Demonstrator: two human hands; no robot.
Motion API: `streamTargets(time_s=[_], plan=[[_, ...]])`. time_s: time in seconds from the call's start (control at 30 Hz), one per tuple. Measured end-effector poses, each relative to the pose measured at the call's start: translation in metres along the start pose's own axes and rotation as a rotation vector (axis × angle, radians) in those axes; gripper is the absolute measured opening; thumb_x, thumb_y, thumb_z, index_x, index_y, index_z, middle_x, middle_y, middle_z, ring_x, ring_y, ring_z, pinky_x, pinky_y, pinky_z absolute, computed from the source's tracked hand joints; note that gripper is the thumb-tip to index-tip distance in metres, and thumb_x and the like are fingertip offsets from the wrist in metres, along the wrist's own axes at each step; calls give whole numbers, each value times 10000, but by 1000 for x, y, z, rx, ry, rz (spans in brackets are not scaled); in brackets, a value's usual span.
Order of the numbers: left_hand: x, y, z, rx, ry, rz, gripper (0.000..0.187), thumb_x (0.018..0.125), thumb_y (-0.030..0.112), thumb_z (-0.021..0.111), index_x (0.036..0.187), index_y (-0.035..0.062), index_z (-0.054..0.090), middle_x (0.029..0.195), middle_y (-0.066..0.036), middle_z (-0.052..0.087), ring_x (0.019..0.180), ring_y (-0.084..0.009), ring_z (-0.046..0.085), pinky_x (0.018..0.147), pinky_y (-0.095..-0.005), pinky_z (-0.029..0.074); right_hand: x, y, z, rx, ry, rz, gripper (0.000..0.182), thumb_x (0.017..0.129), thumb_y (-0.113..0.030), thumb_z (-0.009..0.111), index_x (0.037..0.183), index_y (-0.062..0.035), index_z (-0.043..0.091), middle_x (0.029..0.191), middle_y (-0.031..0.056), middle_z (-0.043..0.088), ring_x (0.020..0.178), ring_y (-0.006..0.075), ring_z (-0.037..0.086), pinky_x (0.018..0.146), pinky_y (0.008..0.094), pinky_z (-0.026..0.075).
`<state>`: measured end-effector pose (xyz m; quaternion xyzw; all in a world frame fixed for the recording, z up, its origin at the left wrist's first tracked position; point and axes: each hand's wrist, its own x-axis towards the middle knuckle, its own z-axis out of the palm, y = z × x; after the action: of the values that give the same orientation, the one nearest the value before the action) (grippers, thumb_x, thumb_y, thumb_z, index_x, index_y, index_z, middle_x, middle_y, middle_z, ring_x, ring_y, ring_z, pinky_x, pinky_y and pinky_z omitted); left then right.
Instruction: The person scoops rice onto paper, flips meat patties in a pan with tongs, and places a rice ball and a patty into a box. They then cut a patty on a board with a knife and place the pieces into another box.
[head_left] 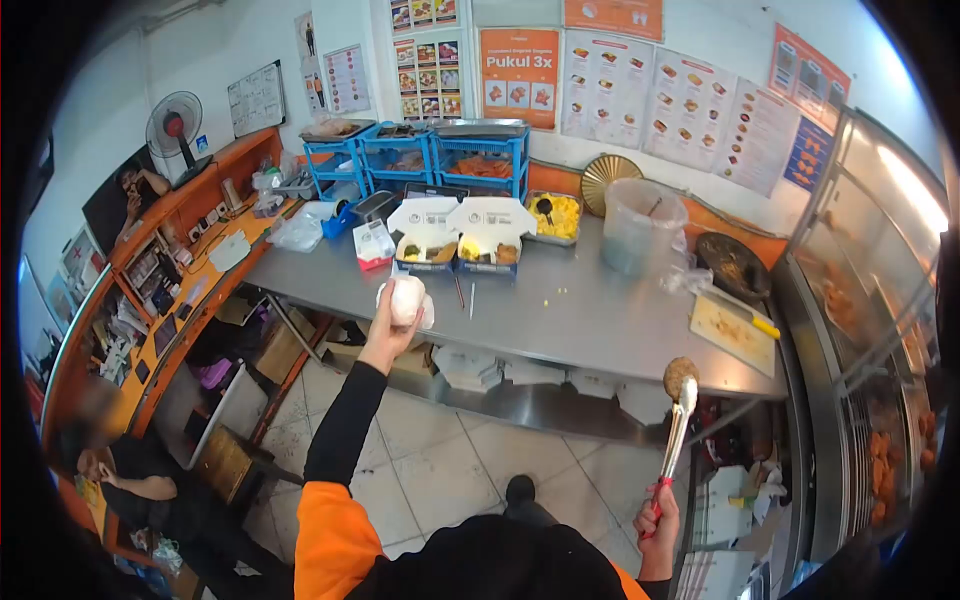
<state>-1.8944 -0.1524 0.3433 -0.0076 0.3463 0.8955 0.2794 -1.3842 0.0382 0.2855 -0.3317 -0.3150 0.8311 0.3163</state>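
My left hand (384, 335) is closed around a rounded white bundle (407, 300) that looks wrapped in paper, held up near the steel table's front edge. My right hand (658, 520) grips red-handled metal tongs (676, 430) low on the right. A brown, rounded piece of food (681, 377) is pinched in the tips of the tongs, overlapping the table's front edge in this view. Beyond my left hand, two open food boxes (488, 251) hold yellow and brown food. Beside them stands a small white and red box (374, 246).
On the steel table (590, 320) are a tray of yellow food (553, 216), a clear tub (640, 225), a dark pan (733, 266) and a cutting board (734, 332) with a yellow-handled knife. A glass food cabinet (870, 300) stands right. A person (150, 500) sits at lower left.
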Motion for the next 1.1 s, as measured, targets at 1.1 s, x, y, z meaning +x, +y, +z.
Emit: streamTargets(time_s=[1.1], plan=[[405, -75, 84, 2362, -777, 251, 493, 516, 304, 792, 905, 94, 574, 964, -107, 595, 905, -264, 570, 732, -390, 460, 228, -23, 164, 130, 352, -134, 266, 891, -311, 508, 910, -46, 499, 497, -53, 278, 378, 24, 206, 332, 172, 154]])
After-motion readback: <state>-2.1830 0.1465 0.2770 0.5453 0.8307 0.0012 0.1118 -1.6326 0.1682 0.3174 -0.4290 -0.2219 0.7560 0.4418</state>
